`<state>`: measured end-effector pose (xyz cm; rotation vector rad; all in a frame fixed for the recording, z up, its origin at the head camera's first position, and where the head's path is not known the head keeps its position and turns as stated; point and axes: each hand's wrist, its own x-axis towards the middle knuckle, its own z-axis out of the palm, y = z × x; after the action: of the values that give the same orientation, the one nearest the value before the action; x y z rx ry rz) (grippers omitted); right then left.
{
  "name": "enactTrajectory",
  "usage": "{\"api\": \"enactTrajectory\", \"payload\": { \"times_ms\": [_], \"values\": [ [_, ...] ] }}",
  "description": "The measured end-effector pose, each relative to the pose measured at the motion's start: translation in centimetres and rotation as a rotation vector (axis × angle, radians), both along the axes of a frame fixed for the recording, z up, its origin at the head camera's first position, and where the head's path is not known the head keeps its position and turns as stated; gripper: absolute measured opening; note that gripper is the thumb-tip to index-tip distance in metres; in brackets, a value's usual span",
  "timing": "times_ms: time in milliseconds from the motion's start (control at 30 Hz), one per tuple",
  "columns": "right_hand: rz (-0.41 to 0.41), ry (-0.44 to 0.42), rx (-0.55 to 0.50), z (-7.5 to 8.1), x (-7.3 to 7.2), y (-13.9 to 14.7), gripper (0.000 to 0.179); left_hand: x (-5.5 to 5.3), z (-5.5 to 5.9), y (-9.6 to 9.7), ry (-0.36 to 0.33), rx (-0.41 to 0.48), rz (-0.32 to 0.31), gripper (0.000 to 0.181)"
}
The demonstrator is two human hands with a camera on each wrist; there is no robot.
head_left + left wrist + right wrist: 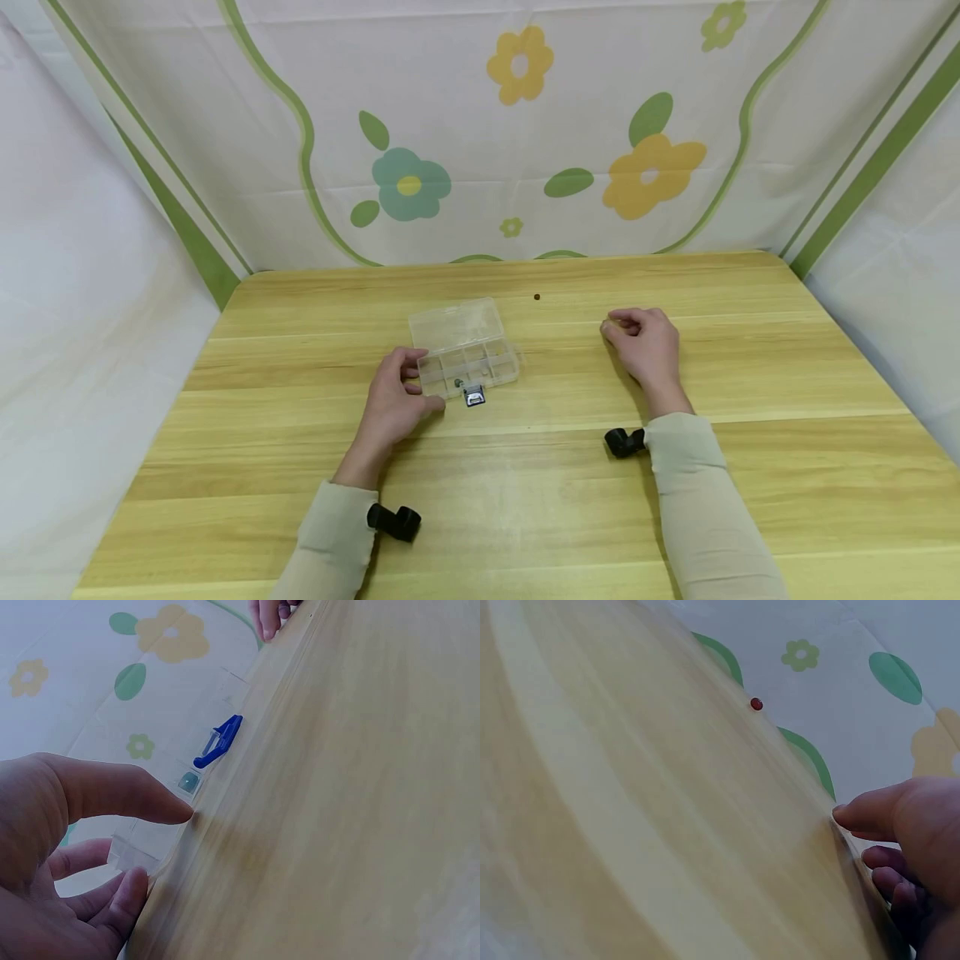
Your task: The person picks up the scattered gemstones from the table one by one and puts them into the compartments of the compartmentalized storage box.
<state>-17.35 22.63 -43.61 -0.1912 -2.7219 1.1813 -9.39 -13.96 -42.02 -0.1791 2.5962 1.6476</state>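
Observation:
A clear plastic compartment box (pixel 468 364) lies on the table with its lid (pixel 457 325) folded back. My left hand (pixel 393 396) holds the box's left end, thumb at the front corner and fingers along the side. A green bead (pixel 188 781) sits in a front compartment, and a few tiny pieces are too small to identify. At the box's front edge is a small blue piece (pixel 219 741) with a paler part. My right hand (pixel 647 346) is low over the table, right of the box, thumb and index fingertips close together; whether they pinch something is unclear.
A dark red bead (pixel 757 703) lies on the table behind and right of the box. The wood-grain table (pixel 525 500) ends at a flowered cloth (pixel 465 100) at the back, with pale cloth at both sides. A black wrist camera (pixel 626 442) sits at the right cuff.

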Motion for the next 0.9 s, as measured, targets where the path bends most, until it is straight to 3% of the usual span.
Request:
{"api": "enactTrajectory", "payload": {
  "times_ms": [500,900],
  "values": [
    [0.001,0.001,0.056,0.0,0.0,-0.3,0.028,-0.1,0.0,0.0,-0.014,0.011,0.008,0.076],
    [-0.023,0.006,-0.021,0.4,0.0,-1.2,0.026,0.0,0.1,-0.1,-0.014,0.023,0.003,0.077]
  ]
}}
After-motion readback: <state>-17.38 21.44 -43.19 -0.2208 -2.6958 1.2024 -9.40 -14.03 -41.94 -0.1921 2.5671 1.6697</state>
